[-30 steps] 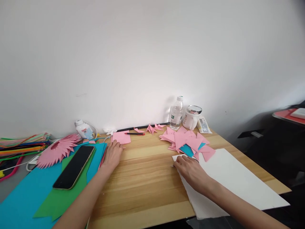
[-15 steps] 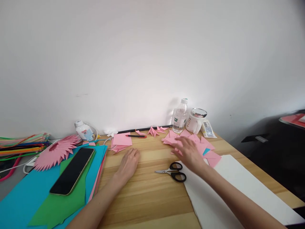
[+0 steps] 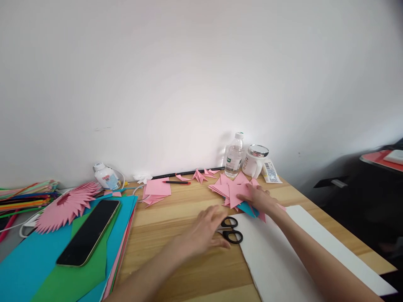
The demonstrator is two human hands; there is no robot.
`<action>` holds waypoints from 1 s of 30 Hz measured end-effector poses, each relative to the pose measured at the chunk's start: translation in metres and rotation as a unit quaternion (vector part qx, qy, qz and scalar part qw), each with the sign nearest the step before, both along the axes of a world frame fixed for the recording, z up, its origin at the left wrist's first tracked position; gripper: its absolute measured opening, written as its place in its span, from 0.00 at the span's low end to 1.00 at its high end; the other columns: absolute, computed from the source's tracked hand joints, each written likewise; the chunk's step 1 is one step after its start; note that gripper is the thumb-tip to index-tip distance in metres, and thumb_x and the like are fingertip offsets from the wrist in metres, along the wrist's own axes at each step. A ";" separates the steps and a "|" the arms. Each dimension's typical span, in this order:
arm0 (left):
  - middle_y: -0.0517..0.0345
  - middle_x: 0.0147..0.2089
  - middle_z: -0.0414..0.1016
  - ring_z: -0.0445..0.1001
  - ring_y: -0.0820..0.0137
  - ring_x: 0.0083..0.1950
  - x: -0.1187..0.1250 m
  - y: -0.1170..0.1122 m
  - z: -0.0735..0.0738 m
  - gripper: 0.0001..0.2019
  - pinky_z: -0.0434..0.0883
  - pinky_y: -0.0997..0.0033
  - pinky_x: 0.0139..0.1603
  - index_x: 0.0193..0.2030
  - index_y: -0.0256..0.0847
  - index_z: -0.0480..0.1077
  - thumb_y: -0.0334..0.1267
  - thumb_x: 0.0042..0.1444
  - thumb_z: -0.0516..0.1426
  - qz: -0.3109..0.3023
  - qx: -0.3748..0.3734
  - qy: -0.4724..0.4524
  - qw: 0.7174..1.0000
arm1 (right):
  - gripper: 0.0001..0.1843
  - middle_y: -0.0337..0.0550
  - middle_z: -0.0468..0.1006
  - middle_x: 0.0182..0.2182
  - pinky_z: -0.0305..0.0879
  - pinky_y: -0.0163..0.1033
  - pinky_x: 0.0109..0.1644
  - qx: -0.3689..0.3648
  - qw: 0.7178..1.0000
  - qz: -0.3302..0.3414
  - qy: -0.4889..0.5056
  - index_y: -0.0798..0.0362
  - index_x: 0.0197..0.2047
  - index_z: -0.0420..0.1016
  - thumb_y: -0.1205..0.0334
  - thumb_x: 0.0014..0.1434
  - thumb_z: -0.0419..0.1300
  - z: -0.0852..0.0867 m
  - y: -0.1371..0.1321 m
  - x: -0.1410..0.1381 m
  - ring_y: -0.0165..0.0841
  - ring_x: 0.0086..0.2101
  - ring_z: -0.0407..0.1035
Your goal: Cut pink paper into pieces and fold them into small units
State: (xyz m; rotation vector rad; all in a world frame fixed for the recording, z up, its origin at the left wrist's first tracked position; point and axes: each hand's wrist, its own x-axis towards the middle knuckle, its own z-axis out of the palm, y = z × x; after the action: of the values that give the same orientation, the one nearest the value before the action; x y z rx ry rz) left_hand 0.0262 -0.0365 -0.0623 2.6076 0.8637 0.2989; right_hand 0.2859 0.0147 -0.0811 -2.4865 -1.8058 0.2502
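Observation:
My right hand (image 3: pixel 260 199) grips pink folded paper pieces (image 3: pixel 238 191) at the back right, its thumb over one piece and its other fingers partly hidden. More pink pieces and a blue piece (image 3: pixel 247 208) lie under and around that hand. Over the table's middle, my left hand (image 3: pixel 206 228) is open, thumb and fingers apart, slightly blurred. Right beside it lie the scissors (image 3: pixel 232 236) with black handles; the hand hides most of their blades, and I cannot tell whether it touches them.
On the left, a phone (image 3: pixel 90 233) rests on green and blue paper, near a pink fan-like paper ring (image 3: pixel 67 205). A water bottle (image 3: pixel 234 157) and white mug (image 3: pixel 254 163) stand by the wall. White board (image 3: pixel 283 251) covers the right side. A pen (image 3: pixel 178 182) lies on pink squares.
My left hand has moved right, from bare wood to beside the scissors. My right hand has closed on the pink paper pieces, which have shifted, showing more of the blue piece.

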 end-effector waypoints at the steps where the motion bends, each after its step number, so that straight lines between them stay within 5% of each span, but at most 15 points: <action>1: 0.43 0.65 0.56 0.56 0.54 0.65 0.003 -0.006 -0.001 0.32 0.59 0.53 0.60 0.62 0.41 0.56 0.50 0.53 0.58 -0.032 0.033 0.024 0.999 | 0.37 0.57 0.64 0.51 0.59 0.60 0.42 -0.011 1.000 0.002 0.014 0.46 0.58 0.58 0.32 0.53 0.44 0.002 0.000 -0.006 0.57 0.50 0.60; 5: 0.39 0.53 0.69 0.67 0.58 0.54 0.005 -0.021 0.000 0.19 0.65 0.58 0.54 0.58 0.31 0.60 0.30 0.61 0.47 -0.095 0.154 0.103 0.978 | 0.36 0.60 0.61 0.52 0.55 0.62 0.45 -0.028 0.999 0.011 0.033 0.50 0.58 0.59 0.34 0.55 0.46 0.009 -0.001 -0.027 0.59 0.53 0.55; 9: 0.43 0.45 0.72 0.70 0.61 0.46 -0.017 -0.022 0.008 0.17 0.68 0.63 0.49 0.53 0.28 0.64 0.25 0.58 0.47 -0.082 0.175 0.145 0.970 | 0.34 0.59 0.60 0.53 0.55 0.59 0.46 0.009 1.000 0.024 0.005 0.51 0.58 0.60 0.36 0.57 0.46 0.006 -0.003 -0.038 0.58 0.52 0.56; 13: 0.47 0.45 0.72 0.68 0.62 0.47 -0.062 -0.015 0.018 0.17 0.67 0.61 0.49 0.54 0.35 0.64 0.25 0.57 0.49 0.009 0.144 0.137 0.980 | 0.34 0.58 0.61 0.52 0.55 0.56 0.45 0.028 1.000 0.013 -0.004 0.50 0.57 0.60 0.35 0.57 0.44 0.001 -0.005 -0.041 0.56 0.51 0.57; 18: 0.48 0.43 0.73 0.70 0.63 0.46 -0.107 -0.003 0.025 0.18 0.67 0.60 0.48 0.47 0.38 0.69 0.20 0.54 0.46 0.161 0.107 0.215 0.957 | 0.32 0.56 0.62 0.51 0.56 0.56 0.45 0.024 0.999 0.038 0.006 0.49 0.58 0.59 0.37 0.58 0.44 0.003 -0.006 -0.045 0.55 0.50 0.58; 22: 0.46 0.49 0.71 0.69 0.61 0.52 -0.097 0.001 0.021 0.19 0.66 0.58 0.53 0.49 0.37 0.67 0.20 0.54 0.47 0.179 0.131 0.175 0.959 | 0.33 0.57 0.62 0.52 0.56 0.56 0.45 0.020 0.998 0.063 0.009 0.50 0.58 0.58 0.37 0.58 0.43 0.005 -0.009 -0.058 0.55 0.50 0.58; 25: 0.44 0.58 0.65 0.63 0.60 0.59 -0.072 0.001 0.015 0.19 0.64 0.57 0.57 0.58 0.38 0.60 0.33 0.60 0.49 0.163 0.121 0.084 0.976 | 0.34 0.57 0.62 0.52 0.55 0.56 0.45 0.020 0.996 0.086 0.010 0.51 0.58 0.60 0.36 0.58 0.42 0.009 -0.013 -0.068 0.54 0.50 0.59; 30: 0.40 0.67 0.50 0.50 0.56 0.68 -0.045 -0.002 0.010 0.31 0.62 0.52 0.59 0.65 0.45 0.48 0.47 0.57 0.54 0.117 0.066 0.019 0.991 | 0.33 0.57 0.63 0.52 0.56 0.54 0.45 0.015 0.992 0.120 0.035 0.51 0.57 0.61 0.36 0.59 0.42 0.018 -0.020 -0.089 0.52 0.51 0.58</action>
State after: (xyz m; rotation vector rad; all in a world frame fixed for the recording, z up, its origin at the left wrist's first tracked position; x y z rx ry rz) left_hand -0.0191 -0.0385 -0.0526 2.6402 1.2041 0.3820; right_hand 0.1970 -0.0055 -0.0627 -2.2090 -2.0617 0.3139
